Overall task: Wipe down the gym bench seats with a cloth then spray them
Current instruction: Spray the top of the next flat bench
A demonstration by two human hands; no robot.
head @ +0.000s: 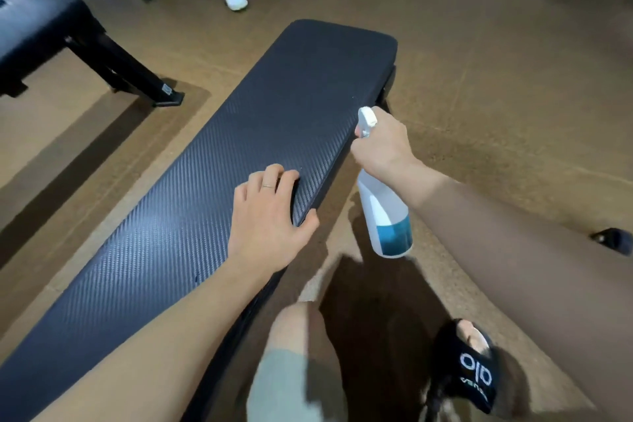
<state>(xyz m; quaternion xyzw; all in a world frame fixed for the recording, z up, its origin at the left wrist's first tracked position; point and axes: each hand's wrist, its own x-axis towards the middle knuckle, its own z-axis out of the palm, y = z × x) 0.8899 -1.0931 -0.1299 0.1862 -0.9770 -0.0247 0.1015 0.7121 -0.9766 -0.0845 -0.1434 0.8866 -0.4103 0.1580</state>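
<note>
Your right hand (pixel 383 144) is clamped around the neck of the spray bottle (pixel 385 212), with a finger at the trigger below the white nozzle head. The bottle hangs in the air just beside the right long edge of the bench seat (pixel 274 106), touching nothing but your hand. Its long axis runs tilted, base toward you and down, nozzle away and up. The nozzle points left, over the seat's far half.

Judge the bottle as light: the blue liquid fills only the lowest part. The plastic body is rigid but may turn slippery if wet, so keep your hold at the neck, where the trigger stays within reach.

Your left hand (pixel 270 216) lies on the seat at its right long edge, fingers spread and relaxed on top, thumb hooked over the side. It holds nothing. No cloth is visible.

The seat is a long padded surface with a textured, woven-pattern black cover. Its long axis runs from the near left to the far right corner. Expect the pad to give slightly under pressure and the cover to shed liquid rather than absorb it.

A second bench (pixel 44 31) stands well apart at the far left.
</note>
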